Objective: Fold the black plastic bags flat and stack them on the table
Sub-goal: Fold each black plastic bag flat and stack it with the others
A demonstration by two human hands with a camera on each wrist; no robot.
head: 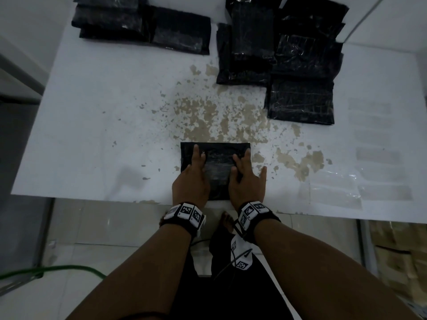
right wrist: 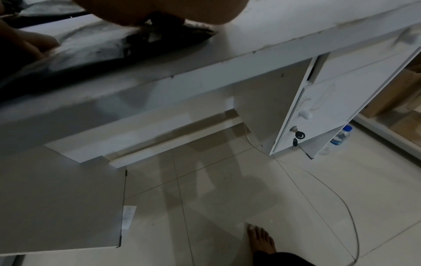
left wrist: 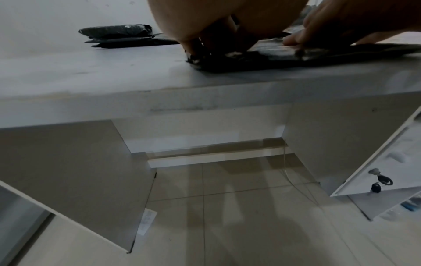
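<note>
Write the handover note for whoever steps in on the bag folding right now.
Left hand and right hand: both flat, fingers straight, pressing the folded bag at the table's near edge.
Black bags lie in a far-left stack and a looser far-right pile.
Done: this bag is folded into a rectangle.
Left: finish flattening it and stack it. Whether the right pile still needs folding is unclear.

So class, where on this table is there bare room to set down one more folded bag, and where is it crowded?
Free: the table's left half, between the far-left stack and the near edge. Crowded: the far-right pile, and the near centre, where both hands press a bag.
</note>
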